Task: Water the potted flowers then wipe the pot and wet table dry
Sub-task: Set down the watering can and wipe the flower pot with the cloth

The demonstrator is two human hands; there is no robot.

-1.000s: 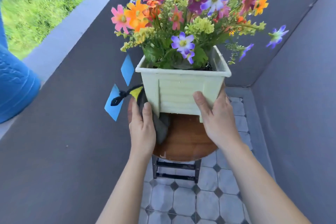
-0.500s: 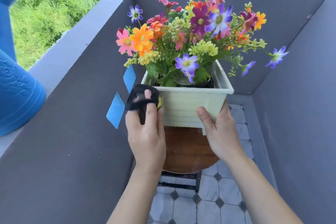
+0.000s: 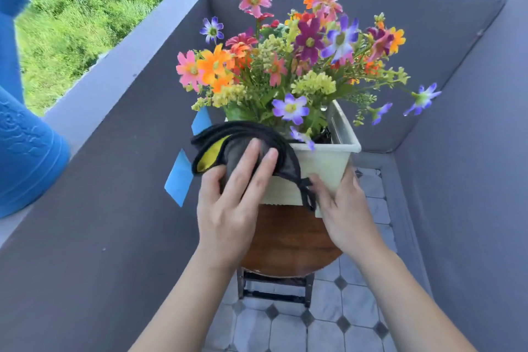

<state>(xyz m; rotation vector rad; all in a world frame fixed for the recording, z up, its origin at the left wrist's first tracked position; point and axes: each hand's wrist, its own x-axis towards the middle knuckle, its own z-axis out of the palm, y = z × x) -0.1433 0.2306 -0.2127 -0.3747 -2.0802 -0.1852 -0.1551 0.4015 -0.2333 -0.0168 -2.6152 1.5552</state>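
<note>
At far left, a blue watering can (image 3: 27, 148) resting on the grey parapet ledge (image 3: 114, 66), well apart from everything else. Further in, two blue tape patches (image 3: 178, 178) stuck on the inner wall just beside the pot. Near centre, left hand (image 3: 228, 208) pressed flat, fingers spread and extended, against a dark grey cloth (image 3: 243, 146) with black trim and a yellow patch; cloth draped over the near left corner and rim of the pot, pinned under the palm rather than gripped in a fist. At centre, cream square pot (image 3: 323, 166) standing on a round brown wooden table (image 3: 288, 243), filled with mixed pink, orange, purple and yellow flowers (image 3: 288, 66). To the right, right hand (image 3: 343, 208) partly open, cupped around the pot's near right corner, thumb on the front face, remaining fingers hidden behind the side. Below, grey tiled floor (image 3: 285, 331).
</note>
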